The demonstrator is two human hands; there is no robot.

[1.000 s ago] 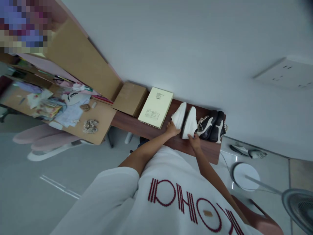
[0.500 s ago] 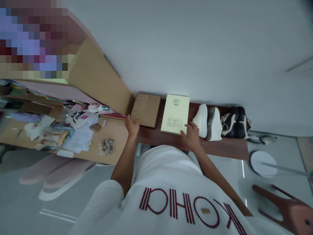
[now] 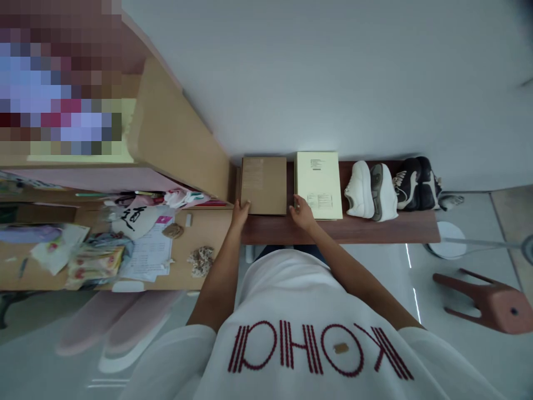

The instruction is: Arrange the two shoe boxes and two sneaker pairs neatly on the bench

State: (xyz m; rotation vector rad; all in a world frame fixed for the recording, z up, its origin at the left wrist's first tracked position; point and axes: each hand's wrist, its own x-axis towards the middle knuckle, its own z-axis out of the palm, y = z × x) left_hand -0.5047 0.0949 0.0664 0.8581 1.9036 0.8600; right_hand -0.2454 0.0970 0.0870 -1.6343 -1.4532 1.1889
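Note:
A brown cardboard box [image 3: 264, 185] lies flat on a dark reddish-brown bench [image 3: 387, 229] against the wall. My left hand [image 3: 240, 213] is at its front left corner, thumb over the top edge and fingers along the left side. To the right of it lies a cream box [image 3: 320, 186] with printed text on its lid. My right hand [image 3: 303, 213] is at this box's front left corner, by the gap between the two boxes. Its fingers are apart and slightly bent, with nothing in them.
White sneakers [image 3: 364, 190] and black shoes [image 3: 417, 183] stand further right on the bench. At left is a desk [image 3: 183, 266] with papers and bags, below a wooden shelf panel [image 3: 179, 139]. A reddish stool [image 3: 491, 300] and a round white stand base [image 3: 452, 239] are on the floor.
My right hand has moved left, from the cream box's front right corner to its front left corner. My left hand remains by the cardboard box's front left corner. The view has shifted.

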